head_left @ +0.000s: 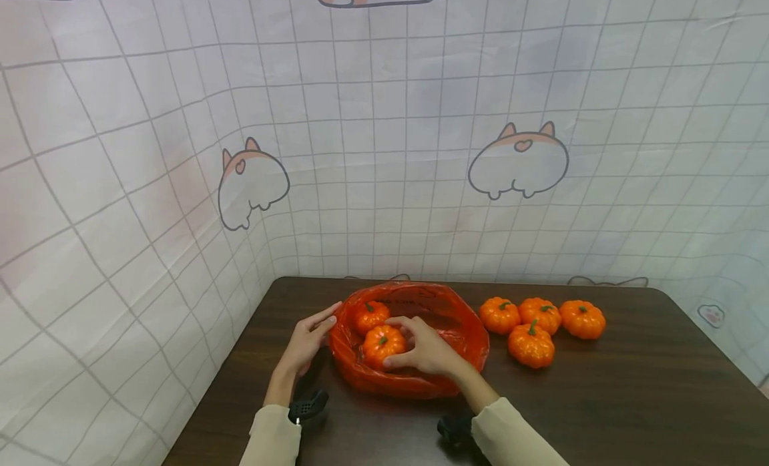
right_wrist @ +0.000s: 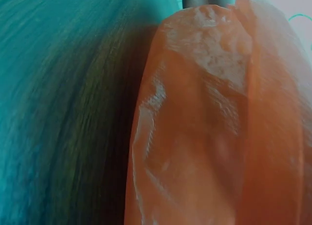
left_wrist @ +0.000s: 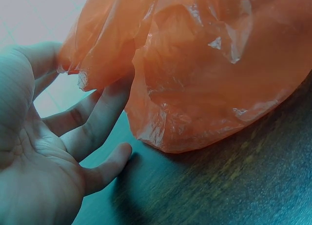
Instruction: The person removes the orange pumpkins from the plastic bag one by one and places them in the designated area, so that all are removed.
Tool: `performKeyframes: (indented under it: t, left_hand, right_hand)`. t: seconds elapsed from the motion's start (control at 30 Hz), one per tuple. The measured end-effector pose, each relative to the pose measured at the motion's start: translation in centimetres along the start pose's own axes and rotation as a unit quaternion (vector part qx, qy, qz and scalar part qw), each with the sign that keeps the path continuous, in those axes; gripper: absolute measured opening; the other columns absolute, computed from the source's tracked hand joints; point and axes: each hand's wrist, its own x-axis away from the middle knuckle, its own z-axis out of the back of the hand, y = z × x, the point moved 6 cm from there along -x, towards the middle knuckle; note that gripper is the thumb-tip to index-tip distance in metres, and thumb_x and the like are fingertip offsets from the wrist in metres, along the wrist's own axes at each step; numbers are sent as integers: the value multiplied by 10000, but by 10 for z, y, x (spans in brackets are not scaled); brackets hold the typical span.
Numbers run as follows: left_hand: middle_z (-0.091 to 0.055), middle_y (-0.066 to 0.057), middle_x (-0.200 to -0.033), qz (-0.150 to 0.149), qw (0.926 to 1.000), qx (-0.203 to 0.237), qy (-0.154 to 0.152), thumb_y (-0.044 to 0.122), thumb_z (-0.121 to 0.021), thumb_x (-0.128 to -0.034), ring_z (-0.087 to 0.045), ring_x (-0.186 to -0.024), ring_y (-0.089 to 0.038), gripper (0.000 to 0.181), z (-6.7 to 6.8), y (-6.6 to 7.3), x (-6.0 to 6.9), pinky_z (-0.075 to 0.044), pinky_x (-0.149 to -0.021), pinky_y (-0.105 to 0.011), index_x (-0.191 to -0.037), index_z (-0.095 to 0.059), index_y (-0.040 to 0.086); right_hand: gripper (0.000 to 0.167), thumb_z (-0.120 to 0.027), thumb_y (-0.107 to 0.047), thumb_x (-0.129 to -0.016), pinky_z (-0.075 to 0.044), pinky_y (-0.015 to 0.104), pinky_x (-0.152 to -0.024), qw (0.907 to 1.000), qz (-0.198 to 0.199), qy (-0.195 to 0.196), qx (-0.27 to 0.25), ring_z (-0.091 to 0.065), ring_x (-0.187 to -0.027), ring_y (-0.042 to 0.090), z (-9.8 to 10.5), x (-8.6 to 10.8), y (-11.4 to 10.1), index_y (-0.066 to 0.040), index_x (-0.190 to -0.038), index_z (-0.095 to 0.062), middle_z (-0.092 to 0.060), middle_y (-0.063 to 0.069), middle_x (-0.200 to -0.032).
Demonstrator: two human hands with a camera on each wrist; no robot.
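Note:
An orange-red plastic bag (head_left: 474, 322) stands on the dark table with its mouth spread wide and its rim folded outward. My left hand (head_left: 305, 342) holds the bag's left rim between thumb and fingers; in the left wrist view, the lower fingers of this hand (left_wrist: 44, 137) lie against and below the hanging plastic. Inside the bag, my right hand (head_left: 428, 347) grips a small orange pumpkin (head_left: 383, 346), thumb at the near side and fingers at the far side. Another small pumpkin (head_left: 369, 315) lies behind it in the bag. In the right wrist view, the bag wall (right_wrist: 204, 127) hides the right hand.
Several small orange pumpkins (head_left: 531, 344) with green stems sit grouped on the table (head_left: 637, 392), right of the bag. A white grid-patterned cloth (head_left: 384, 139) hangs behind the table and along its left side.

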Motion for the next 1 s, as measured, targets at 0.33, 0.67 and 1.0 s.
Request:
performKeyframes:
  t: [0.33, 0.67, 1.0]
  left_hand:
    - [-568, -154, -1492, 13, 10000, 69, 23, 211, -561, -1065, -697, -1152, -193, 433, 0, 1, 2, -614, -888, -296, -1495, -548, 158]
    - [-583, -188, -1465, 20, 9999, 112, 16, 208, -569, -1061, -729, -1023, -150, 426, -1, 0, 0, -619, -823, -288, -1485, -563, 169]
    - [-551, -160, -1507, -50, 9999, 86, -38, 203, -565, -1064, -704, -1125, -195, 430, -1, 2, 1, -616, -857, -288, -1492, -553, 165]
  right_hand:
    - [765, -881, -405, -799, -544, 519, -992, 9993, 12, 373, 14, -597, -1194, 325, 16, 13, 3, -191, -1453, -548, -539, 132, -1327]
    - [729, -887, -407, -787, -540, 431, -957, 9977, 112, 672, -25, -570, -1200, 267, 40, 35, 5, -269, -1429, -570, -568, 67, -1297]
    - [748, -869, -391, -816, -573, 311, -872, 9980, 11, 620, -135, -561, -1165, 272, 63, 58, 12, -264, -1469, -526, -552, 97, -1328]
